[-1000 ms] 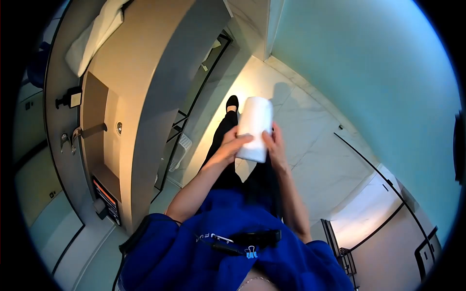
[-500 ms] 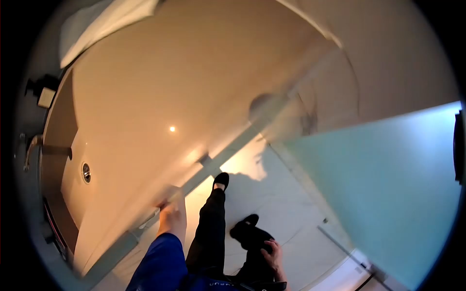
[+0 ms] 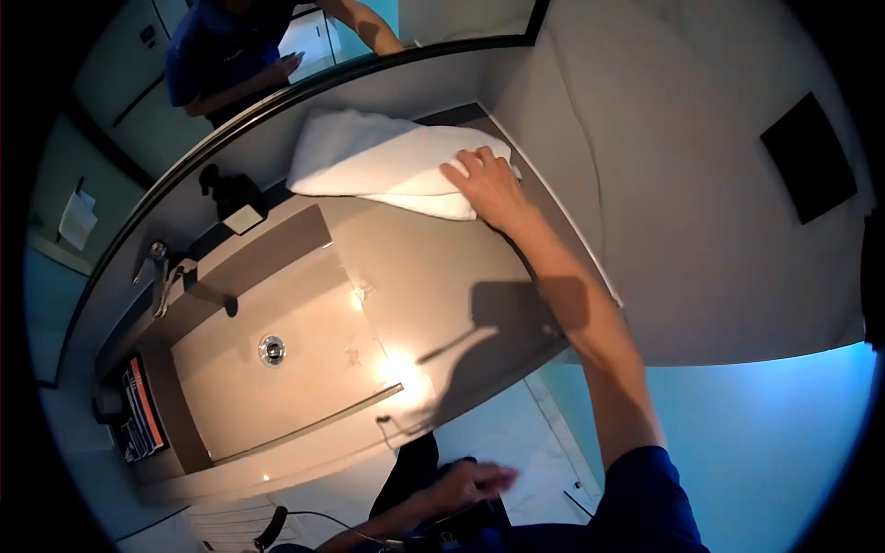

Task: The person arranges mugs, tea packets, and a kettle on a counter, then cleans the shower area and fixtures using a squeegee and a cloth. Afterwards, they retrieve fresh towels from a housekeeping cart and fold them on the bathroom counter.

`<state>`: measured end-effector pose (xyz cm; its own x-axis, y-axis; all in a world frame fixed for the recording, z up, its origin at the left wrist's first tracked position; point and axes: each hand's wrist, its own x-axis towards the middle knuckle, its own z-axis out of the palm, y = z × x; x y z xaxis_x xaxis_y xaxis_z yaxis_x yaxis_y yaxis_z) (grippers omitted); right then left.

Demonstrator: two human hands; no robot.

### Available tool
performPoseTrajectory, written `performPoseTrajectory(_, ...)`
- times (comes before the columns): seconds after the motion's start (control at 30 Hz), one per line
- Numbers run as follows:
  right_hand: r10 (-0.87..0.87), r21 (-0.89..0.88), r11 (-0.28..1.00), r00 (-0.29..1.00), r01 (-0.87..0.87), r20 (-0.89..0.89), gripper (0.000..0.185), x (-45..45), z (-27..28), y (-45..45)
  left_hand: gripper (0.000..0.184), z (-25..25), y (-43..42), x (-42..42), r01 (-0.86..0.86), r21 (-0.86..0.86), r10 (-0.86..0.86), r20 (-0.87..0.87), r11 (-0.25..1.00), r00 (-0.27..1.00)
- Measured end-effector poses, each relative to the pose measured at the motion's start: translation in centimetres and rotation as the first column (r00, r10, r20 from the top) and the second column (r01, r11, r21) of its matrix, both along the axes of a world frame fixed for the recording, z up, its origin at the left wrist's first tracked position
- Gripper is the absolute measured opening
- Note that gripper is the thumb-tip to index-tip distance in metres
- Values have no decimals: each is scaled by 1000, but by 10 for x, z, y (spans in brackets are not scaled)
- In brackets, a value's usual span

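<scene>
A folded white towel (image 3: 387, 161) lies on the grey-beige counter at the back, below the mirror. My right hand (image 3: 489, 189) reaches across to the towel's right end, its bent fingers gripping the cloth. Low in the view, in front of my body, my left hand (image 3: 475, 484) is somewhat blurred. It holds nothing, and its fingers are loosely extended. The mirror reflection also shows this hand with stretched fingers.
The sink basin (image 3: 235, 387) with its drain (image 3: 272, 350) is at left. Behind it are the faucet (image 3: 166, 281) and a black dispenser (image 3: 235, 198). A printed card (image 3: 143, 410) stands at the far left. A mirror (image 3: 364, 69) runs along the back, and frosted glass (image 3: 737, 442) is at right.
The view has swung up toward the mirror and towel. My right hand has gone from by my leg to the towel. My left hand has left the counter's front edge for my waist.
</scene>
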<state>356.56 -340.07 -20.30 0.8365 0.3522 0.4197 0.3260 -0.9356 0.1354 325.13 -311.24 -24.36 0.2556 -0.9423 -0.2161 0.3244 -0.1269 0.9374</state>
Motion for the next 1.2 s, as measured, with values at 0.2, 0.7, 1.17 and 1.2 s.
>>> performPoseTrajectory(0.2, 576, 814, 272, 592, 512, -565, 53, -124, 70, 34, 73, 105, -15, 134, -785, -307, 766, 566, 538, 304)
performPoseTrajectory(0.7, 74, 703, -699, 991, 132, -112, 62, -509, 188, 62, 70, 163, -86, -47, -377, -239, 388, -4, 895, 922)
performPoseTrajectory(1.17, -195, 721, -692, 957, 21, -215, 38, -582, 159, 117, 39, 158, -105, -102, 194, -294, -204, -3, 936, 979)
performPoseTrajectory(1.2, -209, 730, -684, 956, 7, -205, 35, -580, 152, 116, 38, 152, -104, -100, 153, -237, -156, 6, 959, 988)
